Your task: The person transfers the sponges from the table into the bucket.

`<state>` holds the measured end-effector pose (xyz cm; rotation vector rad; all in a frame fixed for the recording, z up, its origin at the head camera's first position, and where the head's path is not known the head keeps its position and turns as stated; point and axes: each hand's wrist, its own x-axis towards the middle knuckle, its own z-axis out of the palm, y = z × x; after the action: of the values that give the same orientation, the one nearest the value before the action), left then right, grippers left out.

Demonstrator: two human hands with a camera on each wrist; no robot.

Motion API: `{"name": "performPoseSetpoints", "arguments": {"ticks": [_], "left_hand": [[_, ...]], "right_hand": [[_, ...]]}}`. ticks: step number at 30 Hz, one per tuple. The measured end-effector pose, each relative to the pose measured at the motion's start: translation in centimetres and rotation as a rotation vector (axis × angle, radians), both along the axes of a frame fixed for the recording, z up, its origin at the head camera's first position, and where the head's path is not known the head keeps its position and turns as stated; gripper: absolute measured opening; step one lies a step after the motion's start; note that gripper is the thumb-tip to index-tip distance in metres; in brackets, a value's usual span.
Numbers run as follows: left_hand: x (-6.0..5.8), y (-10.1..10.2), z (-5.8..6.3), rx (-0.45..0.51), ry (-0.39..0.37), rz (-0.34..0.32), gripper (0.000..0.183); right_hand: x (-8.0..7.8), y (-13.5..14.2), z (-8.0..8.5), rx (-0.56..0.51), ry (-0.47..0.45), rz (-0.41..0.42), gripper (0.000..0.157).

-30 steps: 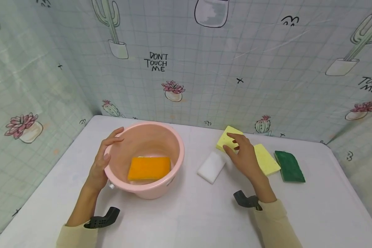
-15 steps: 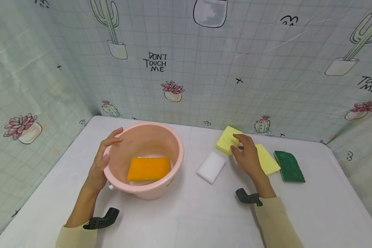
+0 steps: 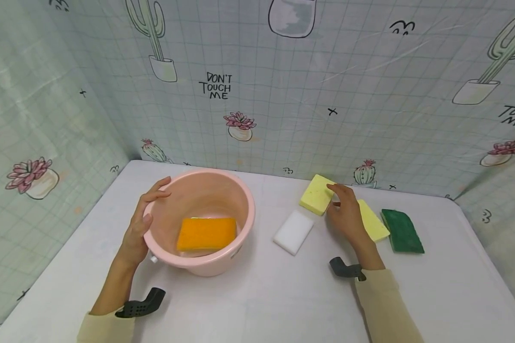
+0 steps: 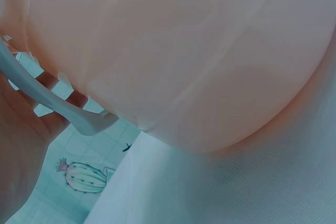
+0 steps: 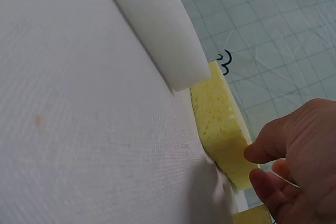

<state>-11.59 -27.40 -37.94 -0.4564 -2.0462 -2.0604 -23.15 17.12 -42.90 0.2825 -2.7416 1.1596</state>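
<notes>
At the left in the head view stands a pink plastic bucket (image 3: 156, 228), tilted slightly toward me. My left hand (image 3: 134, 236) grips its left rim, fingers over the edge and thumb at the near side. In the left wrist view a pale handle (image 4: 58, 103) crosses that hand. An orange sponge (image 3: 207, 233) lies inside the bucket. My right hand (image 3: 346, 214) is at the right edge of a yellow sponge (image 3: 314, 195), fingers bent. In the right wrist view the thumb overlaps the sponge's edge; whether it touches is unclear.
A white sponge (image 3: 293, 232) lies left of my right hand. Another yellow sponge (image 3: 373, 224) is partly behind that hand, with a green scouring pad (image 3: 402, 231) beside it. A printed curtain (image 3: 283, 95) rises behind the white table (image 3: 257, 309).
My right hand has drawn back rightward from over the yellow sponge to its right edge, and its fingers have come closer together. My left hand and the bucket stay where they were.
</notes>
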Motion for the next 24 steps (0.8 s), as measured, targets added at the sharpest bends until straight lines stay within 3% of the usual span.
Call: {"name": "performPoseSetpoints", "arguments": {"ticks": [10,18,24], "left_hand": [[0.0,-0.03,0.07,-0.006,0.01,-0.013,0.041],[-0.12,0.07,0.23,-0.012,-0.003,-0.01,0.042],[-0.08,-0.03,0.18,-0.013,-0.008,-0.006,0.043]], "right_hand": [[-0.22,0.13,-0.19,-0.009,-0.014,0.048,0.059],[-0.46,0.43,-0.27,0.065,-0.091,0.028,0.068],[-0.63,0.5,-0.39,0.075,-0.092,0.062,0.067]]}}
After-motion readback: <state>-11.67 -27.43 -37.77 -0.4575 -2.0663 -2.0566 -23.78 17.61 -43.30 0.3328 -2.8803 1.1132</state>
